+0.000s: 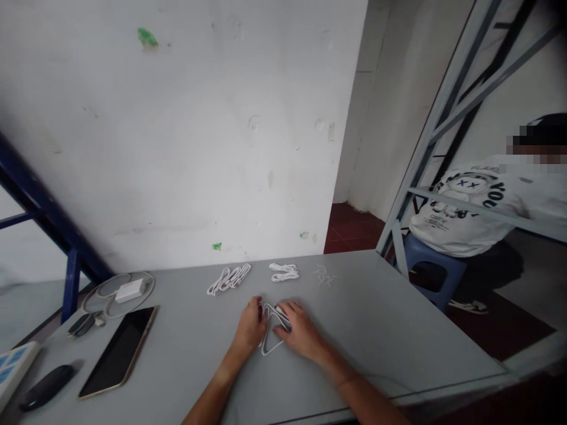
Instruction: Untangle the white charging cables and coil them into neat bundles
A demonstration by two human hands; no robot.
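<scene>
A white cable (267,344), loosely looped, lies on the grey table between my two hands. My left hand (251,324) has its fingers closed on the loops from the left side. From the right, my right hand (301,330) grips the same cable, thumb and fingers curled round its upper right part. Beyond my hands lie bundled white cables (229,279) to the left and a smaller white cable bundle (284,272) straight ahead. Several thin white ties (325,275) are scattered right of that bundle.
On the left are a tablet (119,352), a white charger (130,291) with its cord, a black mouse (48,387) and a white box edge (16,369). A wall stands behind the table (398,330). Past a metal frame (425,147), a person (473,200) sits on a blue stool (436,268).
</scene>
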